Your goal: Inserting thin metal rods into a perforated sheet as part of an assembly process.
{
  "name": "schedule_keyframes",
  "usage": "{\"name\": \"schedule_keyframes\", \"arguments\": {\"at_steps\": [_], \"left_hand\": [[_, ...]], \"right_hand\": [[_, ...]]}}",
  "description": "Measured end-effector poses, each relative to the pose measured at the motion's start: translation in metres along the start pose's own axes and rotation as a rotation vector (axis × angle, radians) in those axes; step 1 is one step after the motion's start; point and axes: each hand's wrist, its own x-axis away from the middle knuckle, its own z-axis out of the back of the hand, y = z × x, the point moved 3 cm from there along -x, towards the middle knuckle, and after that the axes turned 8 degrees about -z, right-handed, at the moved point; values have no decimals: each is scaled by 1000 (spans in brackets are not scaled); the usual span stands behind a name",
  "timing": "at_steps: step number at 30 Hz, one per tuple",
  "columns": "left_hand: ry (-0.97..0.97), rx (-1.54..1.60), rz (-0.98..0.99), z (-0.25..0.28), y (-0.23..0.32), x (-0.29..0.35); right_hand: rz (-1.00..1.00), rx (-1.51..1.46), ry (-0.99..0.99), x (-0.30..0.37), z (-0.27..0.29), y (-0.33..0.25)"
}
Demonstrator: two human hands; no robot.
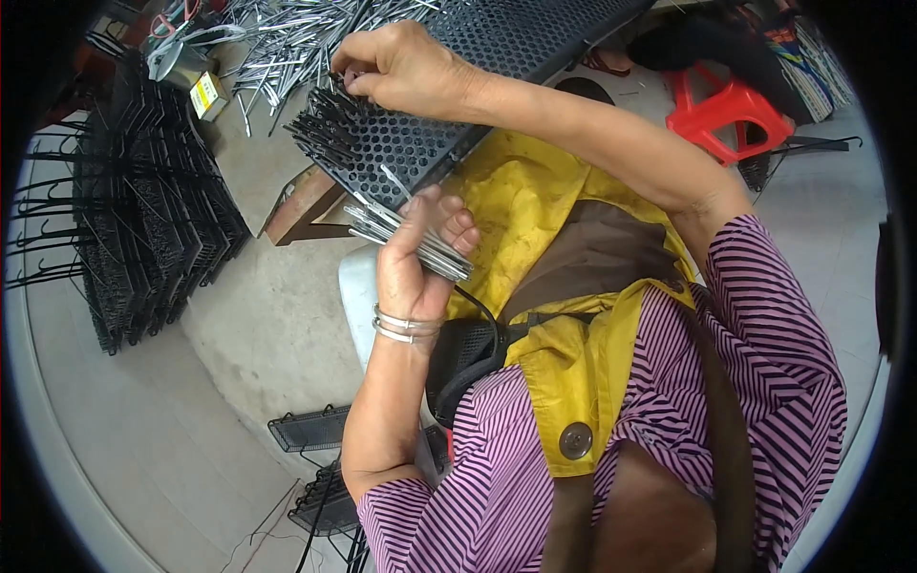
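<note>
My left hand (413,256) is closed around a bundle of thin silver metal rods (379,222), held low over my yellow apron. One rod sticks up apart from the rest, near the thumb. Farther off, my right hand (409,69) pinches with thumb and fingers at the edge of a black perforated mesh panel (406,143). A dark bit shows at its fingertips, too small to name. Just below those fingers, a cluster of short black pieces (327,129) stands or lies crowded on the panel's near left end.
Many loose silver rods (287,48) lie piled beyond the panel. Beside them are a metal cup (181,65) and a small yellow-and-white box (208,95). Stacked black mesh racks (158,191) with hooks stand left. A red stool (731,115) is at right; mesh baskets (310,430) sit lower left.
</note>
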Motion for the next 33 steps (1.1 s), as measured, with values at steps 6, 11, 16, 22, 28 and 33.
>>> {"name": "schedule_keyframes", "arguments": {"at_steps": [6, 11, 16, 22, 28, 33], "left_hand": [[-9, -6, -5, 0, 0, 0], [0, 4, -2, 1, 0, 0], [-20, 11, 10, 1, -1, -1], [-18, 0, 1, 3, 0, -1], [-33, 6, 21, 0, -2, -1], [-37, 7, 43, 1, -2, 0]], "right_hand": [[61, -83, 88, -1, -3, -2], [140, -100, 79, -4, -5, -6], [250, 4, -52, -4, -10, -12], [193, 78, 35, -1, -9, 0], [50, 255, 34, 7, -4, 8], [177, 320, 1, 3, -16, 6]]}}
